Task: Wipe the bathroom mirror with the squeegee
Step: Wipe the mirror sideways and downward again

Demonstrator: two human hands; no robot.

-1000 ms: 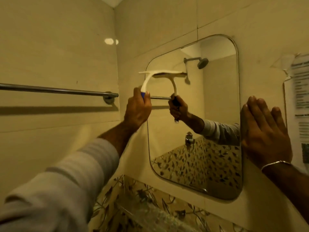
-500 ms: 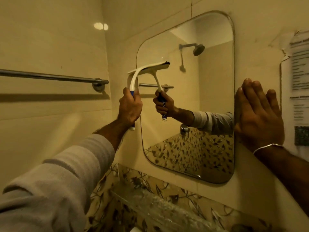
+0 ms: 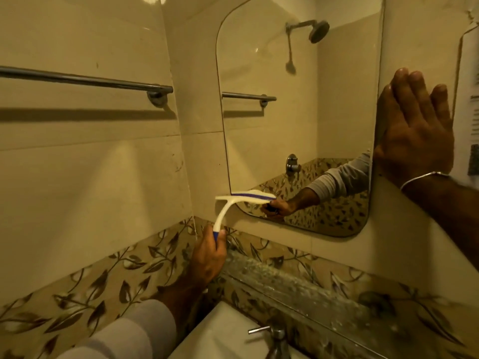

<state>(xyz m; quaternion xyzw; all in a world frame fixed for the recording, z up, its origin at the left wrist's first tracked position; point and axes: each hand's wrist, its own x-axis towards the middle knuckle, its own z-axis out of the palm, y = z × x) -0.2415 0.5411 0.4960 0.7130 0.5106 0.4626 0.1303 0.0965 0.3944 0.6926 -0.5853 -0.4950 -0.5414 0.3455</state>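
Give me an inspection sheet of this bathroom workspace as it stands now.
Surface: mirror fixed on the tiled wall, rounded corners, reflecting a shower head and a tap.
Job's things: squeegee, white with a blue grip, blade at the mirror's lower left corner.
Clutter: nothing seen.
Hands: left hand grips the squeegee handle; right hand rests flat, fingers straight, at the mirror's right edge.
Cables: nothing seen.
Surroundings: towel rail on the left wall; leaf-patterned tiles below; glass shelf under the mirror; basin tap; printed notice at right.
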